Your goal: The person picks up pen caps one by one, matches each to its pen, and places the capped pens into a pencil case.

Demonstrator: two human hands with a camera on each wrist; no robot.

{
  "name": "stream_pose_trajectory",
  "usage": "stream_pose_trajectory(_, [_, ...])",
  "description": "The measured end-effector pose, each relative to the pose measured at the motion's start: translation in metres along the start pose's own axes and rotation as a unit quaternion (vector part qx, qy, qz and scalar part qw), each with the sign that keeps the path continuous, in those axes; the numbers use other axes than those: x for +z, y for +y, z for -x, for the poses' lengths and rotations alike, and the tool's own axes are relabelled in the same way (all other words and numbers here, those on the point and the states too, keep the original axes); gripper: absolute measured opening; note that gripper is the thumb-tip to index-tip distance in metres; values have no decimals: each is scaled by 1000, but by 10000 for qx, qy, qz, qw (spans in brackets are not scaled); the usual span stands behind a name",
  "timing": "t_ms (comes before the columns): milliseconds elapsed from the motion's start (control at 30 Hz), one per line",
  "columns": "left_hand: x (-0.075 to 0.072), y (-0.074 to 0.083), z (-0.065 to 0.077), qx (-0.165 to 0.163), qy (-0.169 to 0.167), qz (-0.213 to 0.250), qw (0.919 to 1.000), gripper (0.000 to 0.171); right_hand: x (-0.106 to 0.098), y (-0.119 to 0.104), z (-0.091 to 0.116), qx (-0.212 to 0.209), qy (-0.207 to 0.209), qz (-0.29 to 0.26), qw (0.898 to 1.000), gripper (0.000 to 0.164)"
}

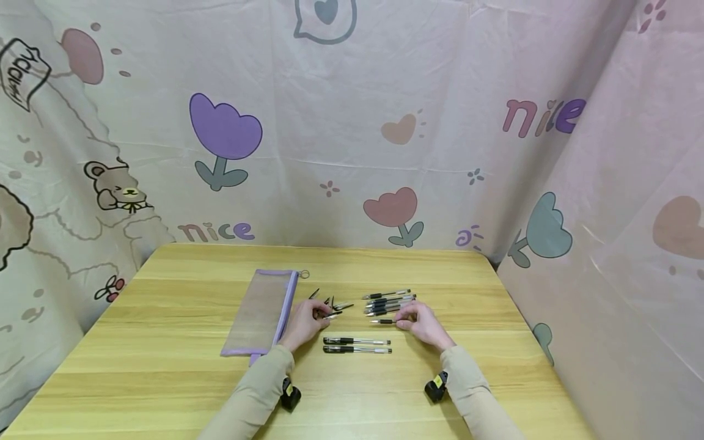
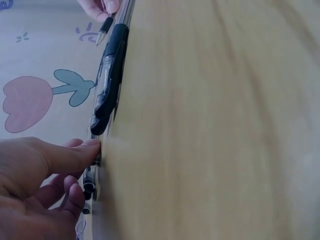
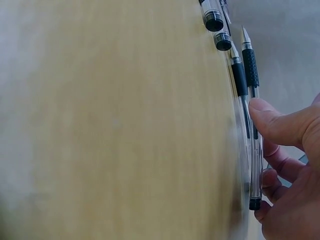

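My right hand (image 1: 420, 322) pinches an uncapped clear-barrelled pen (image 3: 253, 115) between thumb and fingers, its metal tip pointing left and its black end cap by the palm. Several similar uncapped pens (image 1: 387, 300) lie in a row just beyond that hand. On the left, my left hand (image 1: 305, 324) has thumb and forefinger around a small pen cap (image 1: 332, 315) at the near side of a loose pile of caps (image 1: 344, 307). In the left wrist view, the fingers (image 2: 75, 157) partly hide these caps.
Two capped pens (image 1: 357, 350) lie parallel in front, between the hands. A flat mesh zip pouch (image 1: 255, 311) with purple edging lies left of the left hand. The wooden table (image 1: 165, 330) meets a printed cloth backdrop (image 1: 330, 122) behind.
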State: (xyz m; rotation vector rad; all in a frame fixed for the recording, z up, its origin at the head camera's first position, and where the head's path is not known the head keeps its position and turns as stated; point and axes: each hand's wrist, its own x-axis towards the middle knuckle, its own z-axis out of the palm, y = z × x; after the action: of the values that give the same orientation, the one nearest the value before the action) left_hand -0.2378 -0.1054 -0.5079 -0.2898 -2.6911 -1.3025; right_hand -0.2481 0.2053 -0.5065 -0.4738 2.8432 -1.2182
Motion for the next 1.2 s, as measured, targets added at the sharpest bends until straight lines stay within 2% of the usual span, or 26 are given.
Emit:
stream_pose_trajectory(400, [-2, 1, 0, -22, -14, -16, 10000, 15, 0, -1, -2, -61, -38, 14, 10000, 11])
stream_pose_trajectory(700, [-4, 2, 3, 196, -93, -169, 9996, 16, 0, -3, -2, -31, -52, 23, 10000, 10])
stream_pose_trajectory(1100, [-6, 5, 6, 450, -196, -652, 9967, 18, 0, -3, -2, -24, -13, 67, 10000, 9])
stream_pose_trajectory(1200, [-7, 7, 6, 613, -201, -874, 9941, 16, -1, -3, -2, -3, -13, 47, 10000, 10])
